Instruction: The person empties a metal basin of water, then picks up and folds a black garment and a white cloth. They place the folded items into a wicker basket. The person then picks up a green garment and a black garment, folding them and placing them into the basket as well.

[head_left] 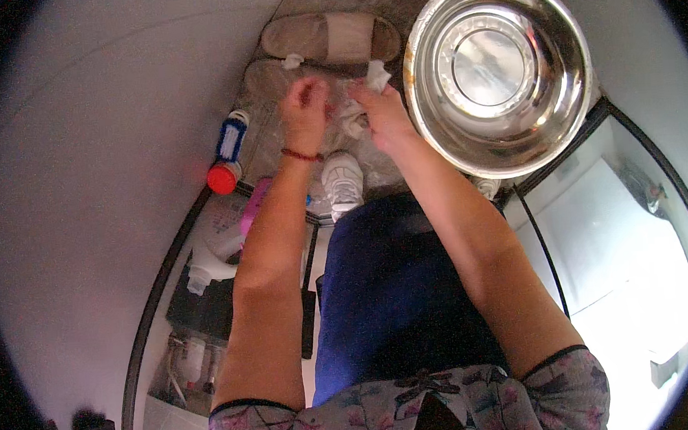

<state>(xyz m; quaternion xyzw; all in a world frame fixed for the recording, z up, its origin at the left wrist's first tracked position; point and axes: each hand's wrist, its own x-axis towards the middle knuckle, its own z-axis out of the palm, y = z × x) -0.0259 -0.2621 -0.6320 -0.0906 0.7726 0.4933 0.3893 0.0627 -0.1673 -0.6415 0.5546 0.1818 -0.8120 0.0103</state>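
Observation:
My right hand is closed on crumpled white tissue, which sticks up past the fingers. More white crumpled material shows just left of that palm; whether the same hand holds it is unclear. My left hand, with a dark red bracelet on the wrist, hovers close by on the left. Its fingers look curled but are smeared by motion, so its grip cannot be made out. A small white scrap lies beside the pale slipper beyond my hands.
A large shiny metal basin stands to the right of my right hand. On the left are a blue-and-white bottle with a red cap, a pink container and a white jug. My white shoe is below my hands. Walls rise on both sides.

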